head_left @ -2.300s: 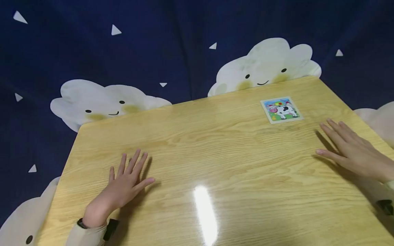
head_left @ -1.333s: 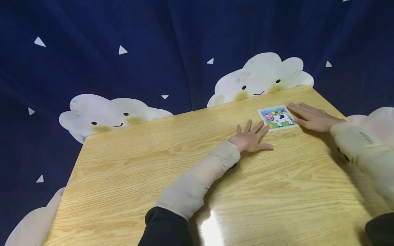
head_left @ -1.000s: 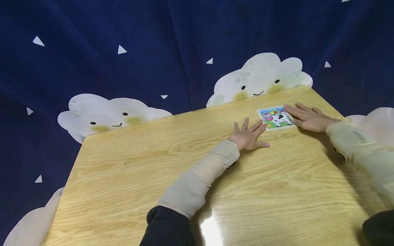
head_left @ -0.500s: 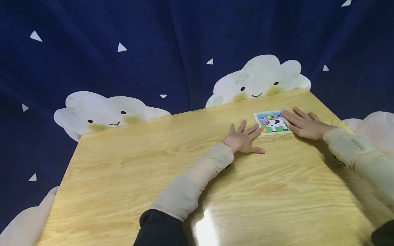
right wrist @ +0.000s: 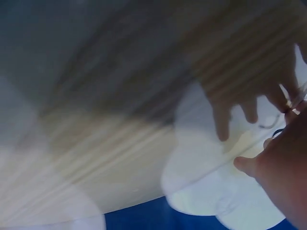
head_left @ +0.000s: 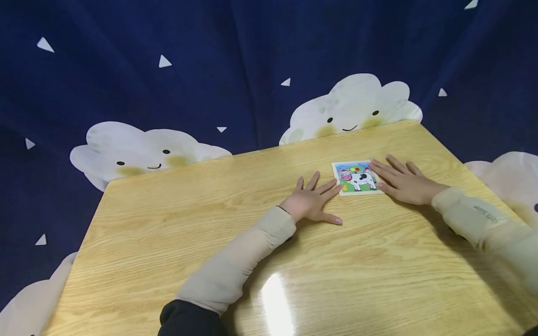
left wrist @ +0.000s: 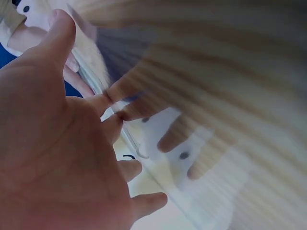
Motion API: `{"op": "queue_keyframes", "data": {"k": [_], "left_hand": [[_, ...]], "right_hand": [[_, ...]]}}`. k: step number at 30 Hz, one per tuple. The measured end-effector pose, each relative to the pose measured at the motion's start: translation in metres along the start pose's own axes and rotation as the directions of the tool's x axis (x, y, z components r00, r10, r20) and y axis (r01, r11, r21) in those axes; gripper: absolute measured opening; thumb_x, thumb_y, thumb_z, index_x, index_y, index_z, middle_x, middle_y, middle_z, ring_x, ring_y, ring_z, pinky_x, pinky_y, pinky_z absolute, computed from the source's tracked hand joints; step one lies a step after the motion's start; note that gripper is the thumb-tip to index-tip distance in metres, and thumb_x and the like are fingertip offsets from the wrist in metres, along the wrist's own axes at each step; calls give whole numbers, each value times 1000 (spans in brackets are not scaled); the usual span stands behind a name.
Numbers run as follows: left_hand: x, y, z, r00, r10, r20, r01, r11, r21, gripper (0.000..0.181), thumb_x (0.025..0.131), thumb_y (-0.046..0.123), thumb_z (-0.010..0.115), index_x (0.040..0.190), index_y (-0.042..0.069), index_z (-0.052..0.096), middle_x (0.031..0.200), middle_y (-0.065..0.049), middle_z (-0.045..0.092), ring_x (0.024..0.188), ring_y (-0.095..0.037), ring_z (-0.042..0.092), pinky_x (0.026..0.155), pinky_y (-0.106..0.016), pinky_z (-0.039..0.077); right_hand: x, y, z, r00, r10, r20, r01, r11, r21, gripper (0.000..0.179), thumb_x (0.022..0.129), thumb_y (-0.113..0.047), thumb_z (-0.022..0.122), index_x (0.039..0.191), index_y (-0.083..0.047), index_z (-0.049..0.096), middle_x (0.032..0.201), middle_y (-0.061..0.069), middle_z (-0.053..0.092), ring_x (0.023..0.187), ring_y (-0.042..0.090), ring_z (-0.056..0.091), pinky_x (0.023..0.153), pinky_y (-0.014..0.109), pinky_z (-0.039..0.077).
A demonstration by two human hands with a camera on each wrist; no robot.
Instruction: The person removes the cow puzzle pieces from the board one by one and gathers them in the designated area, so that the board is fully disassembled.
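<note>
A small square picture board (head_left: 358, 178) with a cartoon cow and a pale border lies flat on the wooden table, right of the middle. My left hand (head_left: 310, 202) is spread low over the table, its fingertips at the board's left edge and its thumb pointing right. On the opposite side my right hand (head_left: 411, 185) lies with straight fingers, the tips overlapping the board's right edge. In the left wrist view the left palm (left wrist: 62, 148) fills the left side, fingers reaching the glossy tabletop. The right wrist view shows part of the right hand (right wrist: 283, 167) at its edge.
The wooden table (head_left: 176, 233) has a bright light reflection (head_left: 277, 303) near the front. Behind it hangs a dark blue curtain (head_left: 210, 56) with white triangles and smiling clouds (head_left: 357, 105), meeting the table's back edge.
Both hands have come from apart on the table to either side of the picture board. Since then the board has slid left and nearer to me between them.
</note>
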State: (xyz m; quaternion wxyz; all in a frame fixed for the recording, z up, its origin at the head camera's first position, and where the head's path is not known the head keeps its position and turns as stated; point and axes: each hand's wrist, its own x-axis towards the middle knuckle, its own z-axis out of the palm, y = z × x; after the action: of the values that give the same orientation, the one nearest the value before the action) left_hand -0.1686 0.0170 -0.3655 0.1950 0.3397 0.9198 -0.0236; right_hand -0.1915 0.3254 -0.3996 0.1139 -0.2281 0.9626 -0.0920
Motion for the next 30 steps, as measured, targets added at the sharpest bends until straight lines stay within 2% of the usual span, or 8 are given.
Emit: {"op": "queue_keyframes", "data": {"k": [8, 15, 22, 30], "left_hand": [[-36, -15, 16, 1000, 11, 4, -11, 1000, -27, 94, 86, 75, 48, 158, 35, 4, 163, 15, 0, 149, -26, -9, 116, -56, 2], [-68, -25, 26, 1000, 21, 19, -20, 998, -67, 93, 86, 73, 48, 158, 35, 4, 163, 14, -1, 149, -27, -10, 116, -57, 3], [-94, -29, 34, 999, 34, -14, -35, 997, -69, 93, 86, 71, 52, 159, 32, 10, 164, 11, 4, 149, -30, -7, 115, -59, 3], [-119, -32, 46, 998, 33, -59, -37, 998, -58, 93, 85, 70, 54, 159, 29, 14, 164, 7, 9, 149, -34, -3, 114, -61, 6]], "right_hand": [[1, -35, 15, 998, -55, -19, 54, 998, -23, 67, 105, -47, 36, 159, -16, 11, 164, 7, 8, 149, 34, -6, 110, 67, 3], [0, -67, 18, 993, -118, -29, 117, 992, -42, 67, 104, -48, 36, 159, -14, 14, 164, 7, 11, 149, 34, -1, 111, 66, 7], [-2, -90, 23, 982, -168, -81, 165, 985, -51, 67, 103, -47, 41, 158, -13, 21, 163, 7, 16, 149, 34, 5, 111, 65, 11], [-3, -114, 24, 978, -202, -54, 198, 977, -76, 66, 104, -45, 39, 157, -10, 20, 163, 8, 15, 149, 34, 5, 111, 65, 9]]}}
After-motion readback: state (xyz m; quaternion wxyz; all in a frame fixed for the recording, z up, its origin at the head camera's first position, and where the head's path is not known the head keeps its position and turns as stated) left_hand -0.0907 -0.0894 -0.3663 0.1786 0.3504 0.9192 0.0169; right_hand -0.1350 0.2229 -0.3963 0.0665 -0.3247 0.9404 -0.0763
